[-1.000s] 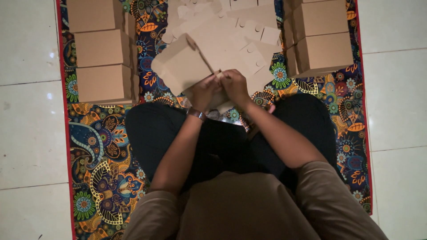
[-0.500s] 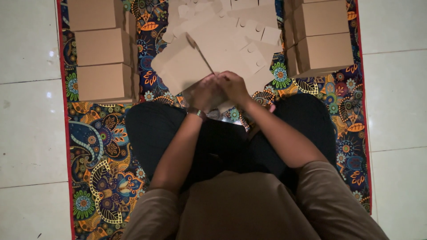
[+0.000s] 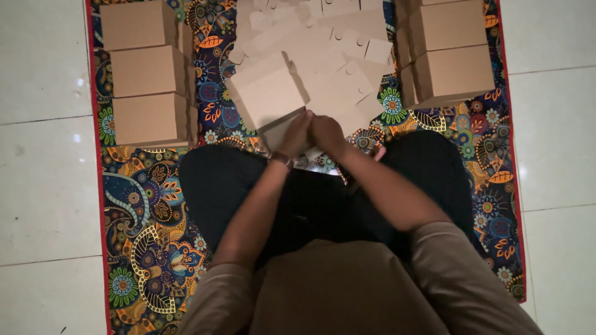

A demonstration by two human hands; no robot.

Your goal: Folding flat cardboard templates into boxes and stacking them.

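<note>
Stack of three plain tan cardboard boxes [image 3: 146, 74] sits at far left on the patterned mat [image 3: 143, 248], closed, lined up one behind another, no visible labels. Mat is dark blue with orange and green paisley and a red edge, on pale floor tiles [image 3: 43, 186]. Half-folded brown box [image 3: 268, 98] is centre-left, tilted, just in front of the knees, its near flap under both hands. Left hand [image 3: 296, 133] has fingers curled tight on that near flap; a wristband shows at the wrist. Right hand [image 3: 328, 131] presses beside it, touching the left, fingers closed on the same flap edge. Pile of flat tan die-cut blanks [image 3: 335, 56] with tabs and round notches lies behind the box, overlapping. Two more closed tan boxes [image 3: 450, 53] stand at the right, stacked near the mat edge. Person sits cross-legged, dark trousers, brown sleeves.
</note>
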